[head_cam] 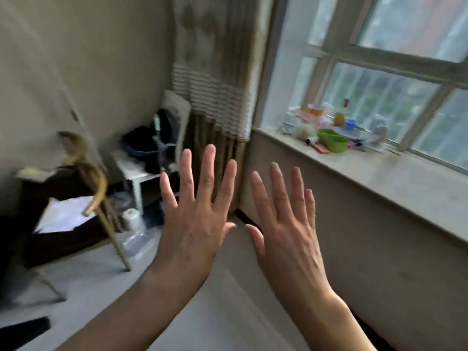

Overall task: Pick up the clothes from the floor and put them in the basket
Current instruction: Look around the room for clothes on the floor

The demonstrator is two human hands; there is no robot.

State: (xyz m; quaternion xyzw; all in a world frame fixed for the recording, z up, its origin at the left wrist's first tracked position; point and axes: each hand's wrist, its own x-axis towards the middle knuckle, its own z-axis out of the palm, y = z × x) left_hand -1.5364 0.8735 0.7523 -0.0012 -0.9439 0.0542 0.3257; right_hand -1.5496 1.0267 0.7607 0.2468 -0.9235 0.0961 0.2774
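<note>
Both raised, spread: left hand (195,224) beside right hand (286,234).

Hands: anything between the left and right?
Nothing: in the head view the gap between left hand and right hand is bare, thumbs apart.

We see a window (379,97) upper right, its sill (367,178) cluttered with a green bowl (332,143) and a yellow bottle (340,116). Striped curtain (215,97) top center, white shelf (136,174) lower left of it, wooden chair (100,188) at left, blurred.
</note>
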